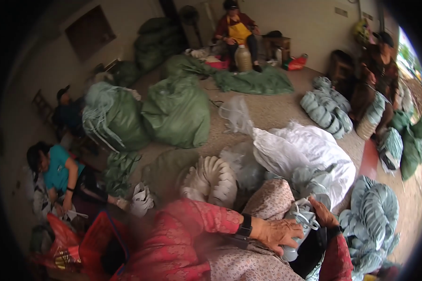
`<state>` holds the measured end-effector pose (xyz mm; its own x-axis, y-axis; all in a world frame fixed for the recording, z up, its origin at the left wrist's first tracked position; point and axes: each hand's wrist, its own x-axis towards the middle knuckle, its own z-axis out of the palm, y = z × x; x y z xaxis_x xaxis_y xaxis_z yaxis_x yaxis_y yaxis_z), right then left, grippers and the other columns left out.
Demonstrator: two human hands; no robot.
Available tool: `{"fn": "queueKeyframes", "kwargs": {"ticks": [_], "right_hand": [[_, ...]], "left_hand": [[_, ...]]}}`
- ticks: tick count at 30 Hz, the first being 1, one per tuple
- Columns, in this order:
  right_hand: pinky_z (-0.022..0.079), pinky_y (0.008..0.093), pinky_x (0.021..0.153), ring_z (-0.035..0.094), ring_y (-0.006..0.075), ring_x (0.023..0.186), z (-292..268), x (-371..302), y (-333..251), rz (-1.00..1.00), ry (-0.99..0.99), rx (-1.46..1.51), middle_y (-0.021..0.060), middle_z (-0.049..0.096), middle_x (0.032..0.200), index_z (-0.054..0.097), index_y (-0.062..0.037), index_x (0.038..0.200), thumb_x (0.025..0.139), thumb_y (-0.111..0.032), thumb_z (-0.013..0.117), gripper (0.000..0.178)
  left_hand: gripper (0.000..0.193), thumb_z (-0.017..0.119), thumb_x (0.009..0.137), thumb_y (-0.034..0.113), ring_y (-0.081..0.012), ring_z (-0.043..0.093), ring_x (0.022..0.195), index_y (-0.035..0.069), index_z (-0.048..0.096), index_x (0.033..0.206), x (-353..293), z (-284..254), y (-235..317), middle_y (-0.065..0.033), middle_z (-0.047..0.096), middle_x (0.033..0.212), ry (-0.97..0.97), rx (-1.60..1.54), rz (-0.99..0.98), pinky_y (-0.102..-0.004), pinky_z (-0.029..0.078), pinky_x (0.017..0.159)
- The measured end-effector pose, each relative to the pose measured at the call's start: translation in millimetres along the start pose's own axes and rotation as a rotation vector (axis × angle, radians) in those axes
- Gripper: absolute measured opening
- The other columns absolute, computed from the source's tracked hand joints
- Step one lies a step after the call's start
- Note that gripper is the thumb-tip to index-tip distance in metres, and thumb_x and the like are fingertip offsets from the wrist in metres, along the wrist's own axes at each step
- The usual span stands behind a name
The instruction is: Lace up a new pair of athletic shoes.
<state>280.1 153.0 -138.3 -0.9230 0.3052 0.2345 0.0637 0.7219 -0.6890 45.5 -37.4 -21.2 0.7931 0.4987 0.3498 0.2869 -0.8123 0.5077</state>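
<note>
A pale grey-blue shoe upper point(301, 224) with laces rests on my lap over patterned cloth. My left hand point(277, 232), with a black wristband and a red patterned sleeve, presses on its near side. My right hand point(324, 213) grips its far side from the right. Both hands hold the same upper between them.
A white sack point(309, 157) lies just beyond my knees, with a stack of white uppers point(211, 180) to its left. Bundles of grey-blue uppers point(373, 215) sit at right. Green sacks point(176, 110) fill the floor's middle. Other people sit at left, back and right.
</note>
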Motion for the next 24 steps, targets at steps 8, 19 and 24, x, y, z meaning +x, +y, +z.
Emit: {"fn": "queueKeyframes", "kwargs": {"ticks": [8, 19, 24], "right_hand": [[0.042, 0.0381, 0.1, 0.059, 0.039, 0.112, -7.8, 27.1, -40.6, 0.15, -0.039, 0.139, 0.0246, 0.062, 0.121, 0.047, 0.0042, 0.133, 0.104, -0.023, 0.037, 0.041], [0.032, 0.0389, 0.115, 0.041, 0.0323, 0.138, 3.2, 11.1, -17.9, 0.039, -0.032, 0.068, 0.0185, 0.037, 0.154, 0.027, 0.0001, 0.152, 0.103, -0.019, 0.042, 0.055], [0.038, 0.0308, 0.105, 0.055, 0.0187, 0.118, -12.4, 43.7, -69.5, 0.505, -0.018, 0.652, 0.0098, 0.064, 0.124, 0.06, 0.0014, 0.128, 0.103, -0.057, 0.034, 0.069]], "left_hand": [[0.054, 0.065, 0.076, 0.022, -0.0335, 0.036, 0.135, 0.01, 0.055, 0.128, -10.6, -33.3, 22.8, -0.0182, 0.045, 0.138, -0.252, -0.012, -0.066, -0.0458, 0.037, 0.106], [0.071, 0.076, 0.069, 0.024, -0.0363, 0.038, 0.133, 0.003, 0.05, 0.132, -6.5, 0.6, 6.3, -0.0178, 0.044, 0.14, -0.251, 0.194, -0.015, -0.0473, 0.037, 0.108], [0.066, 0.07, 0.071, 0.018, -0.0342, 0.042, 0.131, 0.003, 0.051, 0.132, -5.0, -24.1, 7.2, -0.0179, 0.048, 0.137, -0.241, 0.086, 0.077, -0.0431, 0.04, 0.109]]}}
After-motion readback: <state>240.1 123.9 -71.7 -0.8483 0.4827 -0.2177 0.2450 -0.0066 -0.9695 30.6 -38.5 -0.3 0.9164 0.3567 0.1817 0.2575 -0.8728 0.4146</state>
